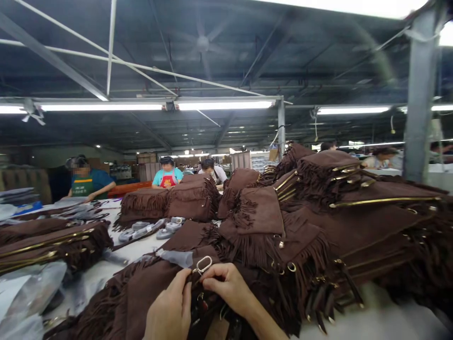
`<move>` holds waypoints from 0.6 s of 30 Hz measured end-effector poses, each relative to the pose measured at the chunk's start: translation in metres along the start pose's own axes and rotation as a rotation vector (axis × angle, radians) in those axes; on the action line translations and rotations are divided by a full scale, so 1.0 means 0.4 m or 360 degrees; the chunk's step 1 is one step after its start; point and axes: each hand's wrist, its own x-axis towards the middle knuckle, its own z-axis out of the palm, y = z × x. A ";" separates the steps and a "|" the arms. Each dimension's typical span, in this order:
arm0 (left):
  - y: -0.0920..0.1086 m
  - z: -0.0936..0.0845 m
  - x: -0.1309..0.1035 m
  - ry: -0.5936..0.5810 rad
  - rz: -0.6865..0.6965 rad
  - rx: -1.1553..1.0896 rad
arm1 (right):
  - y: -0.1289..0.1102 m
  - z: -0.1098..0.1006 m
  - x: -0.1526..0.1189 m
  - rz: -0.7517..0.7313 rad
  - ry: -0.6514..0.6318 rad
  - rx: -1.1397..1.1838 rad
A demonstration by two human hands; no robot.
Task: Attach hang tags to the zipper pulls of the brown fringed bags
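My left hand [171, 307] and my right hand [226, 285] meet at the bottom centre over a brown suede fringed bag [141, 293] lying on the white table [382, 321]. Both pinch the bag's dark strap just below a silver metal clasp [203, 264], which stands up between the fingertips. The strap's lower part is hidden under my hands.
A tall heap of brown fringed bags [354, 222] with gold zips fills the right side. More bags [170, 203] lie at the centre back and left [53, 243]. Clear plastic wrap [24, 297] lies at the lower left. Several other workers [166, 174] stand behind.
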 end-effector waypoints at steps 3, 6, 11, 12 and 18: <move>0.003 0.011 -0.007 0.0081 0.0079 0.0082 | -0.004 0.002 -0.003 -0.0025 0.0011 -0.0016; 0.006 0.024 -0.011 0.0134 0.0130 0.0094 | -0.010 0.005 -0.007 -0.0044 0.0042 -0.0039; 0.015 0.029 -0.016 0.0298 0.0297 -0.0089 | -0.007 0.008 -0.005 -0.0041 0.0062 0.0004; 0.019 0.026 -0.014 0.0322 0.0318 -0.0163 | -0.003 0.008 -0.004 -0.0041 0.0056 0.0021; 0.063 0.000 0.043 0.0095 0.0030 -0.0612 | 0.011 0.011 0.002 -0.0041 0.0050 0.0045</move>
